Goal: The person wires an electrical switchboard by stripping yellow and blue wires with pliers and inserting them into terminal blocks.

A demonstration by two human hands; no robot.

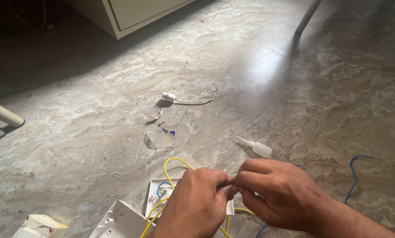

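My left hand (pixel 199 198) and my right hand (pixel 277 191) meet low in the head view, fingertips pinched together on something small that the fingers hide. Under them lies a white switch plate (pixel 155 194) with yellow wire (pixel 173 165) and a short blue wire (pixel 162 186) looping from it. The yellow wire runs beneath my left hand toward the pinch. A small white piece (pixel 230 207) shows just below my left fingers.
On the marble floor (pixel 250 75): a white plastic box (pixel 118 220), a worn white part (pixel 38 224), a small glue bottle (pixel 257 147), a clear plastic wrapper (pixel 160 139), a white lamp holder with wire (pixel 171 98), a loose blue wire (pixel 354 176). A cabinet (pixel 127 15) stands behind.
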